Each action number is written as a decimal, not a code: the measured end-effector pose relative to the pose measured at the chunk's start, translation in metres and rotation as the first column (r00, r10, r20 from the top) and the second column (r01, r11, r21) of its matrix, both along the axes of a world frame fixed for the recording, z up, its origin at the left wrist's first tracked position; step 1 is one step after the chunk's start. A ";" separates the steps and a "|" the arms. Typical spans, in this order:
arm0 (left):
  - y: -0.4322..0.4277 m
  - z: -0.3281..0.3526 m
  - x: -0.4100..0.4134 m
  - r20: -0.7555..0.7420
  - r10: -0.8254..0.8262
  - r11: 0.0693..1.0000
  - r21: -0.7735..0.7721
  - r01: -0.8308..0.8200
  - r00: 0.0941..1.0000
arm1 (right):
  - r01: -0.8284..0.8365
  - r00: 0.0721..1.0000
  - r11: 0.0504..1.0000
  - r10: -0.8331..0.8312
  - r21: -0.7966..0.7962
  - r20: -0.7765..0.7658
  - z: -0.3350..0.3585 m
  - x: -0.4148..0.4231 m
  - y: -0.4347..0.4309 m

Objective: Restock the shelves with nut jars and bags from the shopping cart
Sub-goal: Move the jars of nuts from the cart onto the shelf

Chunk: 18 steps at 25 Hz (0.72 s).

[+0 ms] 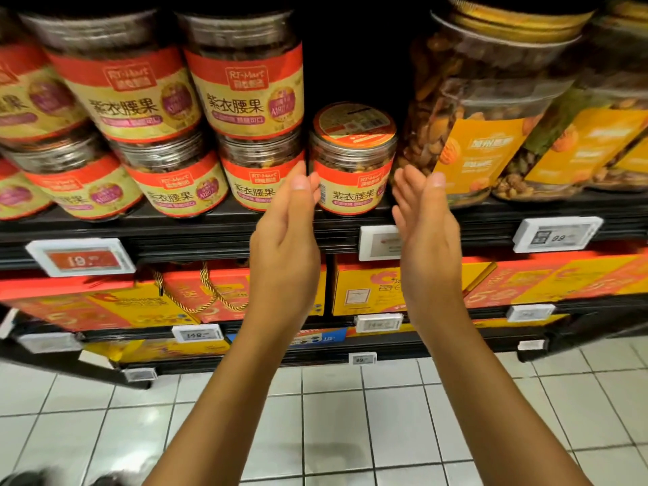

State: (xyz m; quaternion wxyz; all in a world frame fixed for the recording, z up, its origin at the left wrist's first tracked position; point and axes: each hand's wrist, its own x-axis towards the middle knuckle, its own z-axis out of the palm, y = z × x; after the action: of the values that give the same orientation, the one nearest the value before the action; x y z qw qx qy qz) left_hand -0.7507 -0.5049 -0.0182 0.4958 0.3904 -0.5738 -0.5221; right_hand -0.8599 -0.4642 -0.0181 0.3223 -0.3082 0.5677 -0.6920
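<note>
A small clear nut jar (352, 159) with a red and cream label and a printed lid stands upright alone on the black shelf (228, 222), in a gap between stacked jars of the same kind (245, 85) on its left and bigger jars of mixed nuts (480, 110) on its right. My left hand (285, 236) is raised just left of the jar, fingers straight, fingertips close to its side. My right hand (429, 229) is up on the jar's right, fingers straight, a little apart from it. Neither hand holds anything. The shopping cart is out of view.
Dark room stays open above the lone jar. Price tags (80, 257) hang on the shelf edges. Red and yellow gift boxes (385, 285) fill the shelf below. White floor tiles (350, 415) lie underfoot.
</note>
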 end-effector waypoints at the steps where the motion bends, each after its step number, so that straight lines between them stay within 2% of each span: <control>1: 0.001 0.001 -0.002 -0.001 -0.020 1.000 0.014 0.020 1.000 | -0.015 1.000 0.999 0.015 0.029 -0.014 0.000 0.000 -0.003; 5: 0.006 0.005 -0.003 0.024 -0.077 0.997 0.005 0.077 0.997 | -0.054 0.998 0.988 0.058 0.142 -0.027 0.005 -0.006 -0.008; 8: 0.020 0.018 0.023 0.039 -0.011 0.999 0.037 0.010 0.999 | -0.006 0.999 0.984 0.015 0.181 -0.051 0.024 -0.008 0.007; 10: 0.042 0.029 0.054 -0.036 0.059 0.988 0.147 -0.054 0.998 | -0.032 0.999 0.983 0.034 0.181 -0.005 0.039 0.010 0.028; 12: 0.078 0.045 0.103 -0.077 0.177 0.936 0.322 -0.143 0.981 | -0.230 0.972 0.933 0.233 0.276 0.023 0.052 0.054 0.056; 15: 0.142 0.071 0.187 -0.048 0.396 0.794 0.519 -0.316 0.917 | -0.557 0.818 0.747 0.570 0.362 0.083 0.078 0.138 0.090; 18: 0.203 0.096 0.271 -0.038 0.630 0.634 0.602 -0.486 0.775 | -0.782 0.591 0.544 0.803 0.304 0.084 0.107 0.226 0.106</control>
State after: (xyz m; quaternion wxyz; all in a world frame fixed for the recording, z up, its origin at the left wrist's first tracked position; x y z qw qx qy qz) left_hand -0.4795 -0.3020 0.0783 0.5629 0.6094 -0.1781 -0.5292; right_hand -0.6342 -0.3584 0.0892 0.6250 -0.4989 0.4779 -0.3634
